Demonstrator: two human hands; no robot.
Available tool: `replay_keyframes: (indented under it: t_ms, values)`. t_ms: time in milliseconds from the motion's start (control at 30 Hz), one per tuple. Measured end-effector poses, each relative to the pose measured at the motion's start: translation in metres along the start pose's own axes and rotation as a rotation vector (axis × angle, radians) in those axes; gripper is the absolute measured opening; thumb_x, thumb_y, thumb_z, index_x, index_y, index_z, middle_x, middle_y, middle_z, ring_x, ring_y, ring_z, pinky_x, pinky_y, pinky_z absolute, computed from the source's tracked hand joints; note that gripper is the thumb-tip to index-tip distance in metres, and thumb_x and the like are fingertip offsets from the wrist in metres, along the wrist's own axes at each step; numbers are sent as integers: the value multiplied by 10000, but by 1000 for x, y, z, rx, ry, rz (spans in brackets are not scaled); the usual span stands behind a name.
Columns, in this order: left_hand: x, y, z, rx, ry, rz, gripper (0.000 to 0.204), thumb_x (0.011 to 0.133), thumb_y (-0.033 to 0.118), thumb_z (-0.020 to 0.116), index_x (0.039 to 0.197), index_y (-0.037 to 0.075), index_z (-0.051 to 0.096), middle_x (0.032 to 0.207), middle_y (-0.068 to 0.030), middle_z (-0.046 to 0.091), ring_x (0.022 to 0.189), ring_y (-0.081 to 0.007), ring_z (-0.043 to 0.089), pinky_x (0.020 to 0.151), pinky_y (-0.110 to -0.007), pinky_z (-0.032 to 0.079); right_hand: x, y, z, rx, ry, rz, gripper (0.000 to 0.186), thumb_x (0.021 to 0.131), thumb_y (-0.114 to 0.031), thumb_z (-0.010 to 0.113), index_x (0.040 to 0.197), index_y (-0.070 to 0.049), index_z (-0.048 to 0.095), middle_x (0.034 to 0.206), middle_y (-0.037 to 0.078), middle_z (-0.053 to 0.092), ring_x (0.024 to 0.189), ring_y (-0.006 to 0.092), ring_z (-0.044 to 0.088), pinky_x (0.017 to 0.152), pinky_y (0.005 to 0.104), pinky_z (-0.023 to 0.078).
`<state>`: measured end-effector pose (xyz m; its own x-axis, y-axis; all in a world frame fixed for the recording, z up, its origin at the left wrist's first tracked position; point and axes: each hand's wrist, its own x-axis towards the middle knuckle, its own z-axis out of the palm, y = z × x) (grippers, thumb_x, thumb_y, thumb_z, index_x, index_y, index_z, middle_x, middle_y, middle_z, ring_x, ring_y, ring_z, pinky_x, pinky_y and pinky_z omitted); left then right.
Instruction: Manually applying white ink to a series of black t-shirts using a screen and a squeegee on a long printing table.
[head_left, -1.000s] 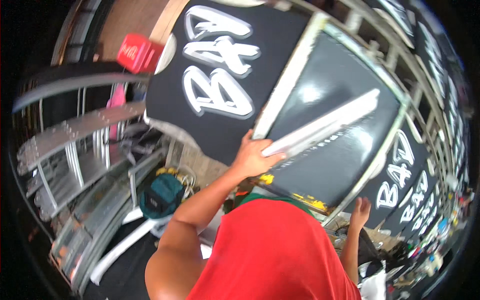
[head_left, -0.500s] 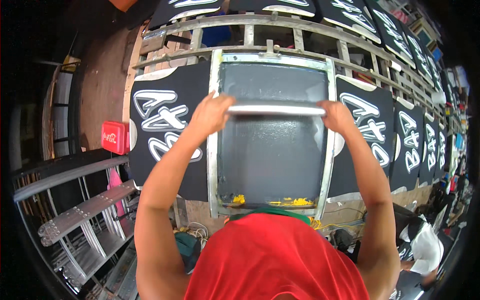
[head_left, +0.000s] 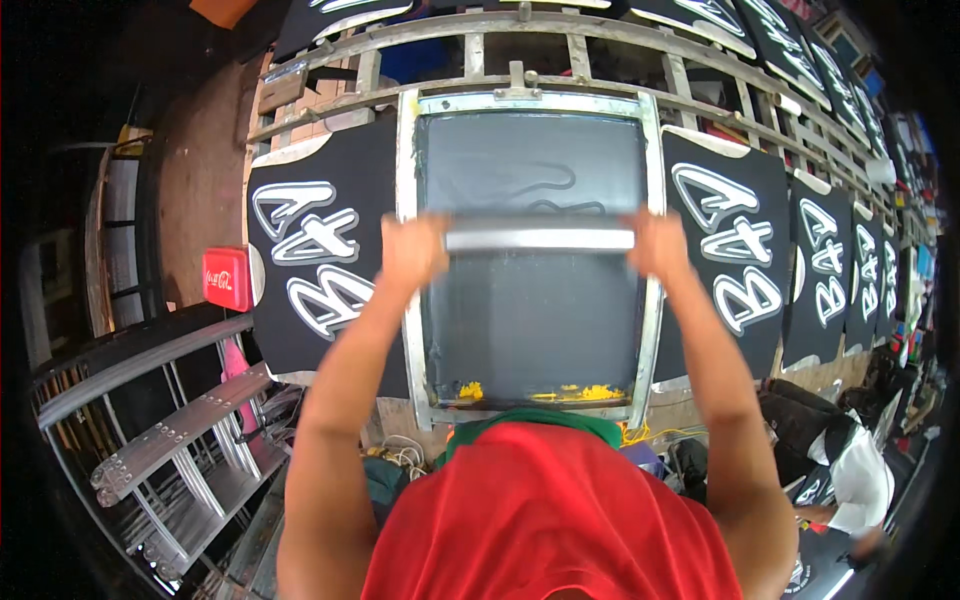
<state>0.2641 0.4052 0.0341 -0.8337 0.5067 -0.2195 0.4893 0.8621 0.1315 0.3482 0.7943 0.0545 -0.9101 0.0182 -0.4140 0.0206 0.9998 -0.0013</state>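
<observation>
A: Hard to make out much at the hands. Left hand blurred, curled around the left end of the squeegee bar; right hand just as smeared, wrapped over the right end. Fingers not separable on either side.

B: Closed on the bar, then?

A: Closed around it, yes, one at each end. Blade under the bar hidden against the dark mesh.

B: And the bar's direction?

A: Long axis straight across, left to right, spanning nearly the whole width of the printing screen. Lying about halfway up the mesh, level, no tilt visible.

B: The screen itself?

A: Metal-framed, standing lengthwise away from the body, flat on the long desk. Near edge partly covered by the red shirt. Yellow ink in patches along that near edge, half hidden.

B: Anything under the mesh?

A: Cannot tell; too dark to see through. Only faint curved lines in the far half.

B: Off to the sides?

A: Black garment with white lettering just left of the frame, another black printed garment just right, more beyond it bending away and shrinking at the rim. Metal ladder at lower left, cut off by the edge.
</observation>
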Motion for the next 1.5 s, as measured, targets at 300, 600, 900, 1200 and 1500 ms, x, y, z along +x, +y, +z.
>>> replay_keyframes:
  t_ms: [300, 600, 900, 1200, 1500]
  values:
    - [-196, 36, 24, -227, -152, 127, 412, 717, 102, 659, 1123, 129, 722, 1081, -86, 725, 987, -259, 693, 943, -497, 402, -205, -36, 73, 216, -174, -77, 513, 694, -218, 739, 1200, -146, 691, 1171, 101, 692, 1145, 309, 641, 1148, 599, 330]
    - [133, -34, -56, -73, 219, 49, 280, 764, 96, 662, 1041, 83, 704, 1016, -150, 722, 1012, -363, 675, 831, -522, 520, 115, 45, -47, 52, 449, -146, 263, 737, -125, 624, 976, -86, 728, 997, 168, 697, 922, 380, 685, 806, 503, 541]
    - [158, -49, -58, -37, 128, 128, 281, 743, 159, 706, 1017, 102, 682, 997, -174, 709, 968, -391, 680, 834, -503, 517, 135, 47, -59, 140, 316, -88, 245, 744, -164, 635, 952, -59, 712, 1039, 206, 710, 983, 415, 675, 863, 494, 555]
    - [81, -38, -27, -174, 149, 144, 247, 795, 148, 695, 1041, 125, 711, 994, -97, 691, 986, -324, 664, 902, -467, 468, 71, 31, -24, 244, 217, -67, 338, 711, -121, 656, 1033, -103, 756, 1033, 187, 728, 970, 396, 686, 905, 445, 550]
    - [-243, 32, 74, -295, 12, 157, 320, 751, 47, 647, 1062, 120, 653, 1102, -124, 595, 1036, -334, 566, 884, -465, 447, -242, -56, 94, 201, 9, -113, 402, 693, -83, 690, 1093, -113, 657, 1164, 123, 581, 1080, 377, 524, 902, 505, 457]
